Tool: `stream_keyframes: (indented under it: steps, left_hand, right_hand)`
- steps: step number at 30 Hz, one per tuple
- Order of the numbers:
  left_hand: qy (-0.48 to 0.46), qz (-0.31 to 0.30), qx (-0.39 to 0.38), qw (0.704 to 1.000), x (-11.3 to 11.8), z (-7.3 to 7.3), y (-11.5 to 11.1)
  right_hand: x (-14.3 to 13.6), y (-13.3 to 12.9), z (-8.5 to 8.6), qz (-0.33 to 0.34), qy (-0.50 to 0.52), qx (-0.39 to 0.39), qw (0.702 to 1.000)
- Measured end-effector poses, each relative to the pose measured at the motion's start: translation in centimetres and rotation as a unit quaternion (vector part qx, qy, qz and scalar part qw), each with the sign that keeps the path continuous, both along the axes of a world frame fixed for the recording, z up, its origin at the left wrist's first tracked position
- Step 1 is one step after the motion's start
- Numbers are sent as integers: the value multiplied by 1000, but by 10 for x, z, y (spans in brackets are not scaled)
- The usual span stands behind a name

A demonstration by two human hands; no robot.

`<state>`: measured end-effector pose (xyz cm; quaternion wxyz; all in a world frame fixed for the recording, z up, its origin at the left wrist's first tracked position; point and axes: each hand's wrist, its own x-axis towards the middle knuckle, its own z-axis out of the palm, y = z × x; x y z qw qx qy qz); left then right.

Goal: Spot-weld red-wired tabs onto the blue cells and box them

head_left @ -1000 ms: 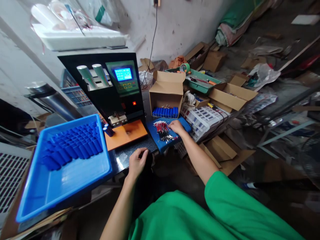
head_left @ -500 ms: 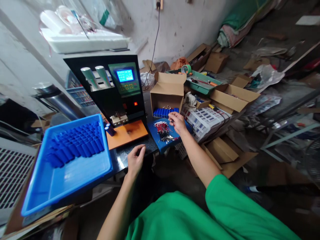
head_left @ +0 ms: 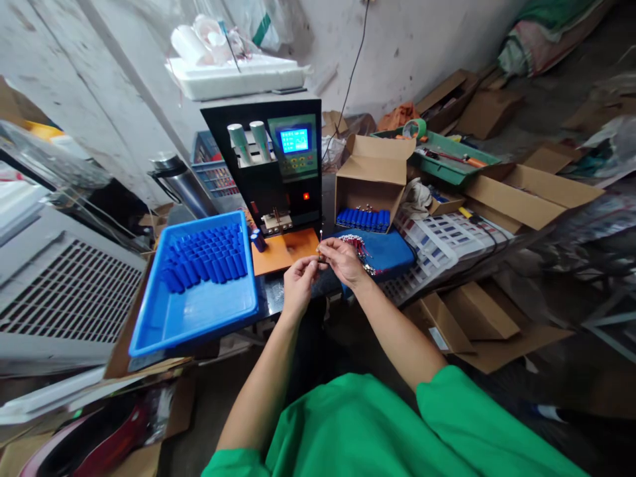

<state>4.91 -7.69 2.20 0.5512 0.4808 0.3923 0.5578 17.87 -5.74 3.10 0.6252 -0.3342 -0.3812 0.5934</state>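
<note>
Our left hand (head_left: 298,283) and right hand (head_left: 344,262) pinch a small lead (head_left: 320,235) between closed fingertips; we best steady it lightly.

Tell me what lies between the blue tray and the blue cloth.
In the head view: an orange board bearing a blue battery, plus black tabletop, with the left hand and right hand in front.

Blue tray (head_left: 199,311), black machine (head_left: 293,202) on dark table (head_left: 273,295)
</note>
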Motion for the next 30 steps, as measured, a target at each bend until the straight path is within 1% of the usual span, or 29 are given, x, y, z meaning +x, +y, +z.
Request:
stream_keyframes:
  steps: [4,8,10,13,16,18,20,23,25,27,30]
  left_hand:
    - [-29,13,-27,999,-9,-2,-8]
    - [-95,-17,-90,991,-14,-2,-10]
    - [-94,-18,-103,990,-13,-2,-10]
    - [-55,2,-86,995,-11,-1,-10]
    - [-7,33,-38,999,-10,-1,-11]
    - [26,47,-9,999,-12,-1,-12]
    - [69,51,12,996,-16,-1,-12]
    - [156,38,43,986,-27,1,-11]
    - [206,25,60,976,-35,4,-10]
    - [238,9,66,969,-42,7,-12]
    - [261,-15,56,964,-50,9,-13]
  right_hand:
    - [-6,-1,-6,-5,-36,11,999]
    - [-12,-1,-12,-14,-60,29,998]
    - [-16,-2,-14,-13,-50,23,998]
    - [-23,-5,-16,5,-12,-4,1000]
    - [-27,-8,-16,19,23,-28,999]
    - [-26,-10,-15,31,32,-32,998]
    - [-24,-11,-12,57,24,-30,998]
    - [-19,-11,-9,89,-43,-4,995]
    - [-17,-11,-8,90,-108,21,990]
    - [-16,-11,-7,87,-159,41,983]
    - [-17,-11,-9,80,-202,57,974]
